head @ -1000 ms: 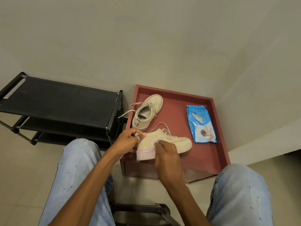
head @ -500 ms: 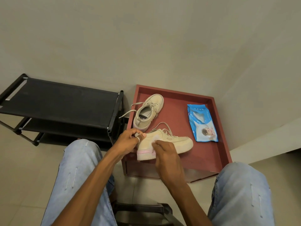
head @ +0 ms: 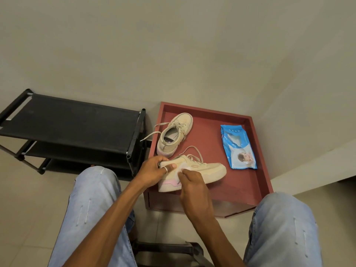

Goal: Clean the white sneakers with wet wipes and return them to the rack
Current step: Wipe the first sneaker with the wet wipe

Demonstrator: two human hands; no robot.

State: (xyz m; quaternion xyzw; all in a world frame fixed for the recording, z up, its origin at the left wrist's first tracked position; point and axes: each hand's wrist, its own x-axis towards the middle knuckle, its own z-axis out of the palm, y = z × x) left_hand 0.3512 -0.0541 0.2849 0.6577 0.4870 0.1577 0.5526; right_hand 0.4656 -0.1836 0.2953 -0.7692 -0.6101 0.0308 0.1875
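Your left hand [head: 154, 170] has its grip closed round the heel of the near sneaker [head: 208, 170], at the red tray's [head: 240, 185] 6 o'clock edge. Your right hand [head: 192, 187] pinches a wipe [head: 182, 167] against its side. The second sneaker [head: 173, 135] sits at 11, the wipes pack [head: 238, 149] at 3, and the rack [head: 71, 124] off at 9.

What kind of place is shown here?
Likely a home corner, perhaps an entryway: a black shoe rack against a plain wall, a tiled floor, and white sneakers on a red tray.
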